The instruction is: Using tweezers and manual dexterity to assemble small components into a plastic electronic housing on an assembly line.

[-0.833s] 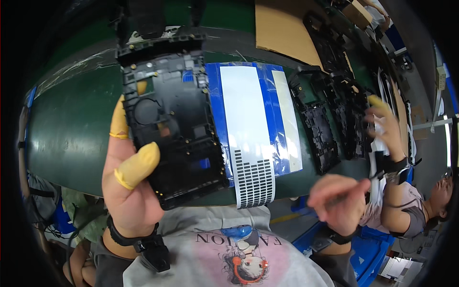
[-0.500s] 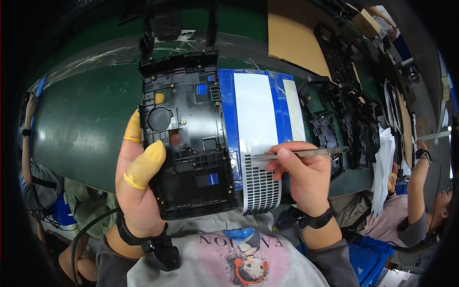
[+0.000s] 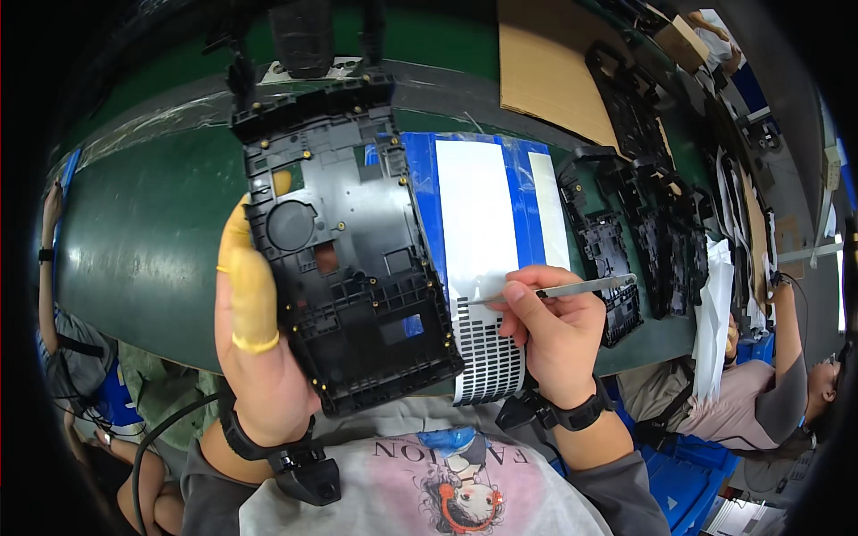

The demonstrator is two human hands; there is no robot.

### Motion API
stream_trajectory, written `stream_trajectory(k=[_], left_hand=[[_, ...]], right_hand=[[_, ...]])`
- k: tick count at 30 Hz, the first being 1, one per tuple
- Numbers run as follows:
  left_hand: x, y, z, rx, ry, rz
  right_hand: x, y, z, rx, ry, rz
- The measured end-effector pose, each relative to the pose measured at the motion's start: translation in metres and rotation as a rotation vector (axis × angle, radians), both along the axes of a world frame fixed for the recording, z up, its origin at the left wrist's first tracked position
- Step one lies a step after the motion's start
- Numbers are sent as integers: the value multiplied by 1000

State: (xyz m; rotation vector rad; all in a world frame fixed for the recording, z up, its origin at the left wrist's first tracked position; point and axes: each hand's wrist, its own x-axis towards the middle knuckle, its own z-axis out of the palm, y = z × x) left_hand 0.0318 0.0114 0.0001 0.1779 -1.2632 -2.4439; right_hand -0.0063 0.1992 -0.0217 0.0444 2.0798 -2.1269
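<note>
My left hand (image 3: 259,366), with yellow finger cots on thumb and finger, grips a black plastic housing (image 3: 344,201) by its left side. The housing is tilted, its top leaning left, and shows ribs, cut-outs and small brass inserts. In my right hand (image 3: 559,335) are metal tweezers (image 3: 585,287), pinched between thumb and fingers. Their tips point left, at the top rows of small black rectangular stickers (image 3: 490,362) on a white backing sheet (image 3: 474,205). Whether the tips hold a sticker, I cannot tell. Beneath the sheet lies a blue board (image 3: 527,201).
More black housings (image 3: 608,246) stand on the green table (image 3: 152,241) to the right. A cardboard sheet (image 3: 550,76) lies at the back. White paper strips (image 3: 715,313) hang over the table edge near a co-worker (image 3: 742,393). Another person's arm (image 3: 49,268) shows far left.
The housing has tilted, its top swinging left and its lower end right. My left thumb has shifted along its side. My right hand and the tweezers have moved slightly left.
</note>
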Motion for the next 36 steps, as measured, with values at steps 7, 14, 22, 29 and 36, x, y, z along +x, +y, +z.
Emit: stream_trajectory(k=[7, 14, 22, 29, 36], left_hand=[[-1, 0, -6, 228, -55, -240], [2, 12, -4, 314, -198, -446], [8, 19, 3, 352, -241, -559], [11, 21, 1, 322, -188, -545], [13, 23, 1, 271, -149, -550]], right_hand=[[5, 10, 10, -179, 18, -38], [22, -5, 42, -341, 328, 103], [20, -15, 40, -360, 156, 104], [19, -14, 43, -300, 155, 119], [20, -12, 39, -281, 176, 122]])
